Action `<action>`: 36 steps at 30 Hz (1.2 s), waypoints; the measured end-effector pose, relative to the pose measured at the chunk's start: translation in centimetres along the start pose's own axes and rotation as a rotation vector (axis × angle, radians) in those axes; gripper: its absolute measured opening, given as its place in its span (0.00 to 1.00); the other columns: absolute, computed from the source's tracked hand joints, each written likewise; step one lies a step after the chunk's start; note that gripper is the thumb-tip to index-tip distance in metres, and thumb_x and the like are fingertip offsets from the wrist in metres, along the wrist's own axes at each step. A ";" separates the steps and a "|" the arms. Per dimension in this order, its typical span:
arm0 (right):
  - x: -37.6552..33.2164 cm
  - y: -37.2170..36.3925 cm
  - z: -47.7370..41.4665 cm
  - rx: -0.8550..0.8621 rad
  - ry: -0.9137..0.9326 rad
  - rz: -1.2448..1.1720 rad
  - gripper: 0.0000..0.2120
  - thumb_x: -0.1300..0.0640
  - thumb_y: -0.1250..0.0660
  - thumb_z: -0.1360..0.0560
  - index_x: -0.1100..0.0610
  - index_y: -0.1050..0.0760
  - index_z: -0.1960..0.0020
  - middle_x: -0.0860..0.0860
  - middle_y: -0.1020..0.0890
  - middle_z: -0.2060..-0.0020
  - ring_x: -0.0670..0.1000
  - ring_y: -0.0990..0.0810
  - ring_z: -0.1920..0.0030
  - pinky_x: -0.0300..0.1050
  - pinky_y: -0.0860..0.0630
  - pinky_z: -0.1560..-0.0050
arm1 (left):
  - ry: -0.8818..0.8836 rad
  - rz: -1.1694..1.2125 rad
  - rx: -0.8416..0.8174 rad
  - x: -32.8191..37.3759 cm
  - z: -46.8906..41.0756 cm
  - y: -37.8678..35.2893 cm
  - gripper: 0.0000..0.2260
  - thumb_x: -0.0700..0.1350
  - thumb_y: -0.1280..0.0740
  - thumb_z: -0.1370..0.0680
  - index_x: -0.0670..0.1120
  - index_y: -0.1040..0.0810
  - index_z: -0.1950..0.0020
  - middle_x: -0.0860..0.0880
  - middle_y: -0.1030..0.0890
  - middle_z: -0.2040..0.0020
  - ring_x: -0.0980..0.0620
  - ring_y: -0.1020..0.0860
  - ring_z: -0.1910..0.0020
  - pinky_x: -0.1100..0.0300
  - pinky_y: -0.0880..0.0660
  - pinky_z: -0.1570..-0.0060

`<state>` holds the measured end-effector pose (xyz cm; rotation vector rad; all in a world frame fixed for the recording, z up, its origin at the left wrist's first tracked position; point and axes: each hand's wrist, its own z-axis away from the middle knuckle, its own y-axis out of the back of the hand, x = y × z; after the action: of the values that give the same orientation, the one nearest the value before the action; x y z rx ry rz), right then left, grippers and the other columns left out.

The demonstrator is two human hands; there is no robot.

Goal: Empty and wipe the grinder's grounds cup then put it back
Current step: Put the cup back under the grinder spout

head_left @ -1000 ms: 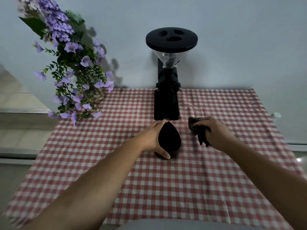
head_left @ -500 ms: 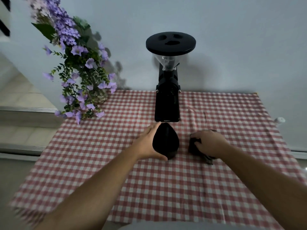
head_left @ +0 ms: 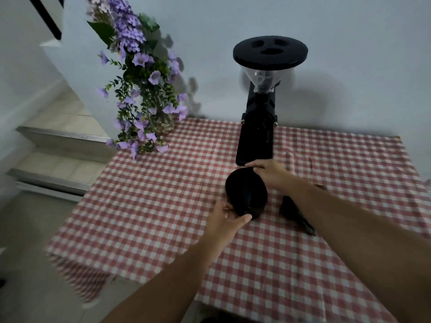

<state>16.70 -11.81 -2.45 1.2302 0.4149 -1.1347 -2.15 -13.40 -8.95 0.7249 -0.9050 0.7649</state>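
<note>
The black grounds cup (head_left: 246,194) is tilted so its dark mouth faces me, just in front of the black grinder (head_left: 257,127). My left hand (head_left: 227,217) grips the cup's near lower edge with thumb and fingers. My right hand (head_left: 268,173) rests on the cup's far upper rim, fingers curled over it. The dark wiping cloth (head_left: 295,213) lies on the checked tablecloth to the right of the cup, partly hidden under my right forearm, with no hand on it.
A red-and-white checked cloth (head_left: 163,206) covers the table. A vase of purple flowers (head_left: 144,101) stands at the back left corner. The white wall is right behind the grinder. Steps (head_left: 58,145) lie to the left of the table.
My right hand has let go of the cloth, which now lies on the table, and has moved left onto the cup's rim. My left hand has slid to the cup's near edge.
</note>
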 end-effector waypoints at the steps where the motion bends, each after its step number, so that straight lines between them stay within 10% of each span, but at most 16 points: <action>1: 0.1 0.1 0.0 0.011 -0.004 -0.015 0.16 0.61 0.46 0.19 0.55 0.23 0.39 0.59 0.18 0.54 0.62 0.21 0.58 0.53 0.22 0.56 | 0.017 0.026 0.001 0.2 0.0 -0.1 0.17 0.48 0.25 0.26 0.48 0.27 0.42 0.46 0.18 0.45 0.52 0.17 0.48 0.55 0.19 0.47; 4: 0.9 0.7 0.0 0.056 -0.038 -0.054 0.15 0.61 0.46 0.20 0.54 0.21 0.43 0.59 0.18 0.46 0.63 0.21 0.45 0.58 0.24 0.42 | 0.047 0.164 0.014 0.6 0.0 0.1 0.09 0.40 0.29 0.22 0.43 0.26 0.45 0.45 0.18 0.50 0.52 0.15 0.53 0.60 0.19 0.53; 36: 5.7 1.9 -1.7 0.391 -0.179 -0.384 0.07 0.63 0.37 0.23 0.58 0.21 0.48 0.51 0.17 0.57 0.48 0.18 0.58 0.38 0.22 0.58 | -0.248 -0.342 -0.056 7.3 -13.4 3.9 0.10 0.38 0.32 0.21 0.44 0.21 0.40 0.53 0.20 0.48 0.51 0.20 0.45 0.51 0.23 0.39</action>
<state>21.30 -13.02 -6.46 1.4051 0.3074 -1.7016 3.07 1.37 -7.43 0.9096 -0.9879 0.3501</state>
